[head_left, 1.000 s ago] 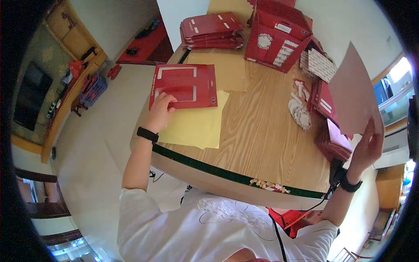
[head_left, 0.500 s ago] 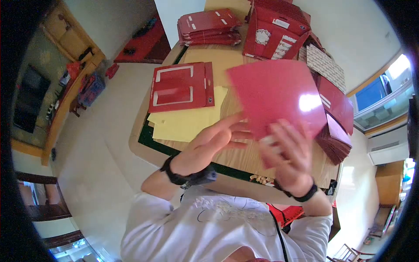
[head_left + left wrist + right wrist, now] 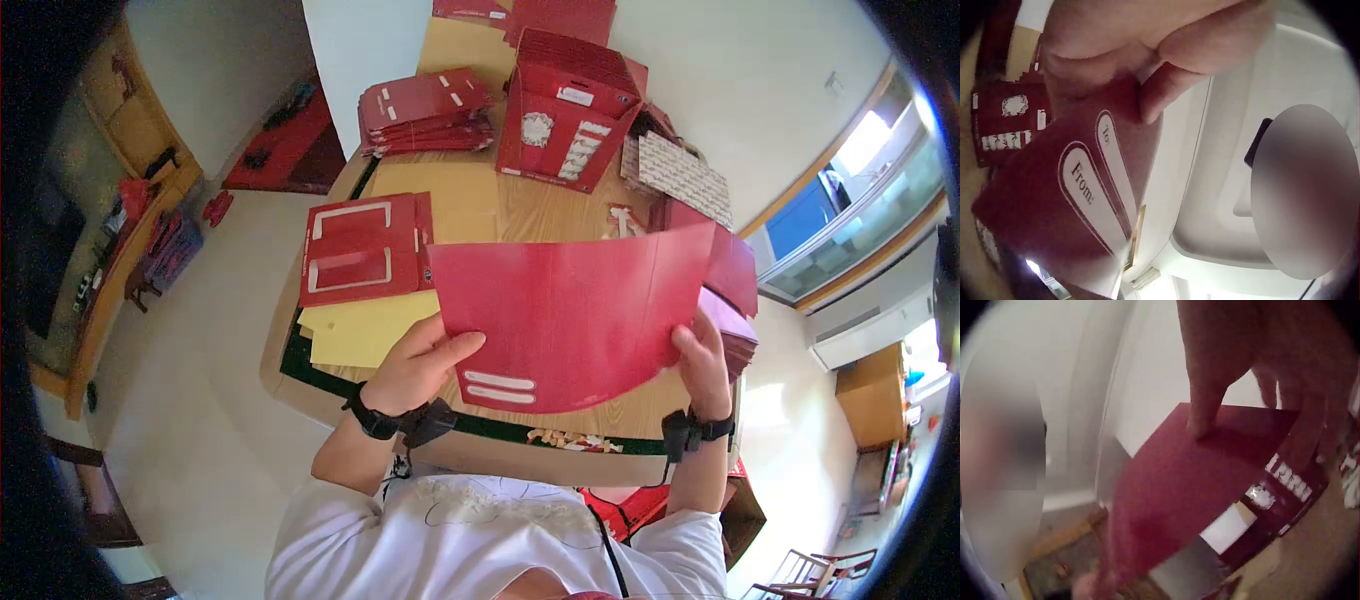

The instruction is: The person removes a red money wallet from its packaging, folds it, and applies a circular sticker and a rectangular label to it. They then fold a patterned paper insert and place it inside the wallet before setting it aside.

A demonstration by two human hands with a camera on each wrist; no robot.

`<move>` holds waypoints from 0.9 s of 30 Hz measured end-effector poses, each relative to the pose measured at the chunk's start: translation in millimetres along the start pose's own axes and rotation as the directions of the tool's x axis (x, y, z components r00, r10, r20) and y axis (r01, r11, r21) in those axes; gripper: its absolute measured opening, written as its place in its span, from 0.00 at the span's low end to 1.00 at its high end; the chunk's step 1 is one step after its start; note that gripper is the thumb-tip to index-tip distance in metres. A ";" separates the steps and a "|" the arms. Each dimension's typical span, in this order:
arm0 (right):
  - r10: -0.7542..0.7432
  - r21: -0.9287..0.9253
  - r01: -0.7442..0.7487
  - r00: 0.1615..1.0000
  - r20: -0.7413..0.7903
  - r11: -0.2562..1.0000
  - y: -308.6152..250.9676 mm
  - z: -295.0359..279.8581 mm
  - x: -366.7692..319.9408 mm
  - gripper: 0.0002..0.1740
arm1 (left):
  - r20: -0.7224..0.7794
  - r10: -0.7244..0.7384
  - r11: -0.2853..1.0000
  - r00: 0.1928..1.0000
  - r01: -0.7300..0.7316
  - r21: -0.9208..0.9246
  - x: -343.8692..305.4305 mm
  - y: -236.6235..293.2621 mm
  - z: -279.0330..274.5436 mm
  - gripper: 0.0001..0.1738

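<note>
A large red card sheet [image 3: 570,310] is held up in front of me, bowed between both hands. My left hand [image 3: 415,370] pinches its left edge, thumb on the near face. At the opposite edge my right hand [image 3: 706,365] grips it with the thumb in front. Two white label strips [image 3: 500,386] sit at its lower left; the left wrist view shows the printed words "To:" and "From:" [image 3: 1082,181]. Behind it on the table [image 3: 550,215] lies a red folder [image 3: 350,250] with white outlined frames, over yellow paper sheets [image 3: 370,325].
A stack of red folders [image 3: 425,110] stands at the back left. Beside it is an upright red box [image 3: 570,120] with white cutout shapes. More red folded card [image 3: 735,275] lies at the right, below a patterned sheet [image 3: 685,175]. Small scraps [image 3: 575,440] lie along the front edge.
The left hand has left the red folder and come over to the red sheet. The right hand brought the sheet in from the right. It now spans both hands with its labelled face towards me.
</note>
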State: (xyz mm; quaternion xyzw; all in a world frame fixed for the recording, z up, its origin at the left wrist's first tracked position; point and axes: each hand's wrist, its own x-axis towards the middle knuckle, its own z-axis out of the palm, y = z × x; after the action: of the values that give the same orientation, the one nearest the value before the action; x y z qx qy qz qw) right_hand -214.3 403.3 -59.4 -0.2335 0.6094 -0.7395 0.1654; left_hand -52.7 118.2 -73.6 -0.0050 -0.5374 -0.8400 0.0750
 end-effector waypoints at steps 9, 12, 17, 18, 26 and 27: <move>-0.279 -0.417 0.218 0.956 -0.091 0.883 -7.0 31.2 -45.4 0.11 | -0.174 0.473 0.658 0.864 -0.215 0.721 9.2 -16.4 10.5 0.53; -0.180 -0.291 0.162 0.983 -0.035 0.943 -6.3 44.7 -48.3 0.11 | -0.073 0.332 0.817 0.940 -0.248 0.521 12.5 -19.6 18.8 0.65; -0.159 -0.227 0.152 0.987 -0.013 0.962 -4.5 58.8 -41.0 0.11 | 0.066 0.118 0.976 0.991 -0.128 0.176 12.1 -12.8 23.2 0.65; -0.156 -0.221 0.150 0.988 -0.009 0.964 -3.3 60.0 -39.9 0.11 | 0.056 0.167 0.978 0.984 -0.173 0.116 9.9 -15.9 25.5 0.52; -0.056 -0.200 0.055 0.998 0.000 0.978 0.5 70.4 -30.8 0.17 | 0.094 0.038 0.984 0.995 -0.054 0.172 -2.1 -0.1 28.3 0.25; -0.048 -0.187 0.047 0.999 -0.002 0.981 0.9 72.1 -30.0 0.18 | 0.073 0.040 0.982 0.997 -0.053 0.181 -3.1 0.9 28.7 0.23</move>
State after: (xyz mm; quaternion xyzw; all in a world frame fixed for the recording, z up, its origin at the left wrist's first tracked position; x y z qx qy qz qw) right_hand -149.9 359.6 -53.9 -0.2598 0.6708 -0.6837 0.1232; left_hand -51.6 144.1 -60.9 -0.0398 -0.6142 -0.7845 0.0759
